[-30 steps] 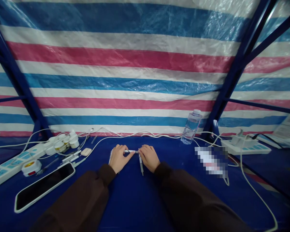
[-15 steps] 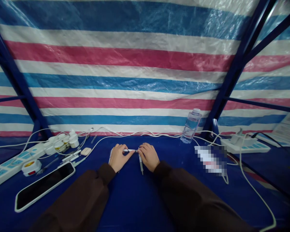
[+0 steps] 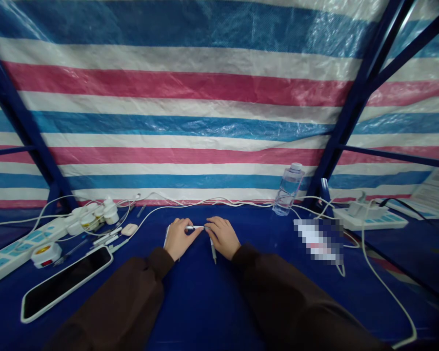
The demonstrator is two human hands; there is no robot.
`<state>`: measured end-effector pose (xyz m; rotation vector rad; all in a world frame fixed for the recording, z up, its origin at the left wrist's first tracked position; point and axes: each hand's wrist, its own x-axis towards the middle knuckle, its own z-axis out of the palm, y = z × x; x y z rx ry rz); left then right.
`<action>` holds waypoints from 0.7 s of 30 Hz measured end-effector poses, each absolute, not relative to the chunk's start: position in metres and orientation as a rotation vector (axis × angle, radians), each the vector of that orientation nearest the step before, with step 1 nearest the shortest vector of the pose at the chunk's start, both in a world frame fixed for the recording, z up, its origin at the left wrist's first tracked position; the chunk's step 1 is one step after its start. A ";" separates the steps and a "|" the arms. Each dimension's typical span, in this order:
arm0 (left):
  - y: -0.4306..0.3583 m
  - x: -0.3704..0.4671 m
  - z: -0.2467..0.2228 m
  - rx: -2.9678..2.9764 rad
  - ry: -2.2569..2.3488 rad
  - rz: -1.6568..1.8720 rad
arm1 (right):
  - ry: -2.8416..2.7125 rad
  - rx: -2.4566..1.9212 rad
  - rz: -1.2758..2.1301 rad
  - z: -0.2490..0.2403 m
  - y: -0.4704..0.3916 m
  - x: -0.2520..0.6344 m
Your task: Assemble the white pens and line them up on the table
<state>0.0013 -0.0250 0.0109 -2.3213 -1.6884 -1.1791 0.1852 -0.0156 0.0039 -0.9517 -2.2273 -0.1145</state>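
Between my two hands lies a thin white pen-like stick, level and just above the blue table. The thumb and fingers of my left hand close on its left end. My right hand has its fingertips pressed together at the stick's right end. A grey pen points toward me, its upper part hidden under my right hand. Something white and flat shows at the outer edge of my left hand, mostly covered by it.
On the left are a phone, a power strip, white adapters, pens and an earbud case. A water bottle stands at the back right. Further right are a blurred-out item, cables and another power strip.
The fingertips of my right hand have shifted slightly left along the stick. My left hand stays on its end. The whole view has moved a little.
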 end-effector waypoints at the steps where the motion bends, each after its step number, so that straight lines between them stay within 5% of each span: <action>1: -0.025 0.001 0.011 -2.323 -1.687 -1.170 | -2.241 -0.950 -0.125 0.004 -0.015 0.185; 21: -0.024 -0.002 0.012 -2.269 -1.837 -1.380 | -1.760 -1.293 -0.173 -0.004 -0.006 0.192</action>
